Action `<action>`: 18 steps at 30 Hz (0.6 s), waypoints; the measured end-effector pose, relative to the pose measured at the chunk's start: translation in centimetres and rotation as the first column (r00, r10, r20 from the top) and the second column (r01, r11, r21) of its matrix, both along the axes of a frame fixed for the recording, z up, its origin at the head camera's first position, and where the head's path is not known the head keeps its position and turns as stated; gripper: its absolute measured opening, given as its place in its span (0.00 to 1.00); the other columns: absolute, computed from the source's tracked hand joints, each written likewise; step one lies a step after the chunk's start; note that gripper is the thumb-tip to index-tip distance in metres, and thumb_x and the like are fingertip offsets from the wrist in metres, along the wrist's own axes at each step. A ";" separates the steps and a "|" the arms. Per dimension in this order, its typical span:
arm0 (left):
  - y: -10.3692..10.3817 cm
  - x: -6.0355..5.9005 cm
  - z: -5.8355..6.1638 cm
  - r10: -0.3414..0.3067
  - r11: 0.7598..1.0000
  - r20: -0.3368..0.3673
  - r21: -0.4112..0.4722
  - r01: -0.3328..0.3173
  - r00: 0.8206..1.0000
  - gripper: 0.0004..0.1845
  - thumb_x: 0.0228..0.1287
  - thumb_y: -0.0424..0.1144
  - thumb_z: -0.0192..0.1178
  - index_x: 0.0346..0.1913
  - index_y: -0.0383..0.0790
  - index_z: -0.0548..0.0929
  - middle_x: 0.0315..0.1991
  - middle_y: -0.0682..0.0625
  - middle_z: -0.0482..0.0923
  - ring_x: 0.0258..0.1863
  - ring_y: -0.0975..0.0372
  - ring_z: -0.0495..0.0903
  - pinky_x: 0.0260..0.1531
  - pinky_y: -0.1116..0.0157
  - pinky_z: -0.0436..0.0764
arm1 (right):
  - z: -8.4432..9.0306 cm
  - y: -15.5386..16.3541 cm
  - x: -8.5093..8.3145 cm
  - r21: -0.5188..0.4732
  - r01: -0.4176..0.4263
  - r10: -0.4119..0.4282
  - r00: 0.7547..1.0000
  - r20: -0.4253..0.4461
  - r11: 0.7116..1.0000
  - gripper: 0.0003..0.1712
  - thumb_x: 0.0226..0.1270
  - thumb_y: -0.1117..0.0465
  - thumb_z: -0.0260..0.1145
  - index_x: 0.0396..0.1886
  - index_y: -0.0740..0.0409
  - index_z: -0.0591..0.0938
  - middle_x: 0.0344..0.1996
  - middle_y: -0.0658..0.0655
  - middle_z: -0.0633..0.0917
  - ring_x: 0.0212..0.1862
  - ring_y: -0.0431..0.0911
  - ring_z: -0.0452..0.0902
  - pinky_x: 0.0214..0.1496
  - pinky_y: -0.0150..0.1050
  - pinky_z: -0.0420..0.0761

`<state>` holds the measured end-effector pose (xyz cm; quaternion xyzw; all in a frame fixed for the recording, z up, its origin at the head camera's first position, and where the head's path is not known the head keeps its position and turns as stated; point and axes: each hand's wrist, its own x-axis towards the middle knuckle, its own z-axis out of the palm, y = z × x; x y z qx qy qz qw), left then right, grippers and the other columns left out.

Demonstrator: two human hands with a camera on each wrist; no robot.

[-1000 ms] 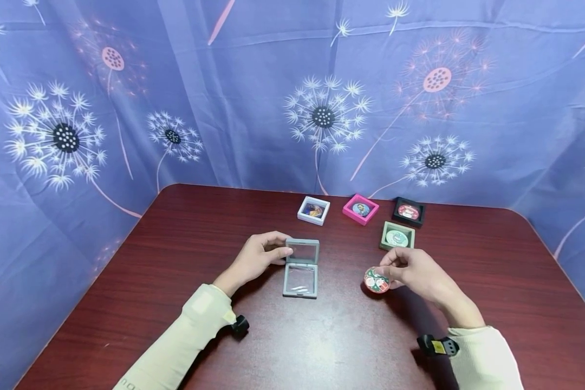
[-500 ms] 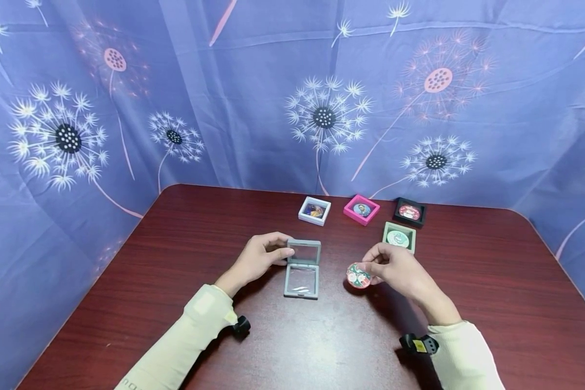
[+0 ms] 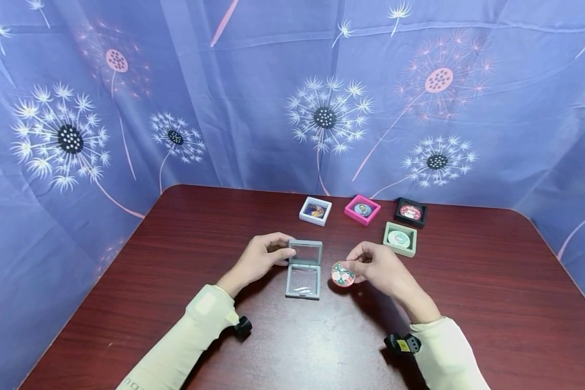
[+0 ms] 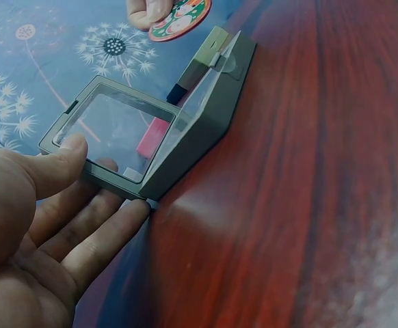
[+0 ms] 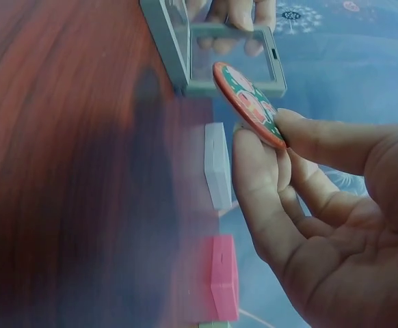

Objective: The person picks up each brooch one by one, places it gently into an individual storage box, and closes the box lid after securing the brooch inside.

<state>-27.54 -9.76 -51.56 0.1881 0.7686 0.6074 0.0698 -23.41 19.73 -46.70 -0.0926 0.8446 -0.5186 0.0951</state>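
Overhead, we are seeing the left hand [image 3: 259, 257] pinching the raised lid of an open grey square display case [image 3: 303, 268] on the dark red wooden table [image 3: 468, 303].

Closer, the right hand [image 5: 322, 205] is gripping 1 round red-and-green badge [image 5: 248, 104] by its edge, just beside that case.

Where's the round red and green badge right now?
In the head view the round badge is pinched in the right hand, held just right of the open grey case, whose raised lid the left hand holds, near the table's middle.
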 end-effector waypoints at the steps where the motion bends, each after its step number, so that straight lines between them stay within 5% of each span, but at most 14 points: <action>1: 0.0 0.0 0.0 -0.001 1.000 -0.002 0.002 0.001 1.000 0.12 0.73 0.29 0.68 0.56 0.30 0.86 0.47 0.37 0.89 0.48 0.48 0.89 0.44 0.58 0.91 | 0.0 -0.2 0.0 0.000 -0.002 0.002 1.000 -0.005 1.000 0.06 0.71 0.68 0.73 0.39 0.66 0.83 0.28 0.56 0.84 0.30 0.49 0.84 0.37 0.46 0.90; 18: 0.1 0.0 -0.1 0.006 1.000 -0.011 -0.004 -0.006 1.000 0.12 0.73 0.29 0.68 0.56 0.30 0.86 0.47 0.38 0.90 0.48 0.48 0.89 0.43 0.59 0.91 | -0.6 -3.4 -0.2 0.029 0.011 -0.011 1.000 -0.009 1.000 0.05 0.72 0.67 0.73 0.37 0.63 0.84 0.26 0.54 0.84 0.28 0.49 0.86 0.32 0.42 0.87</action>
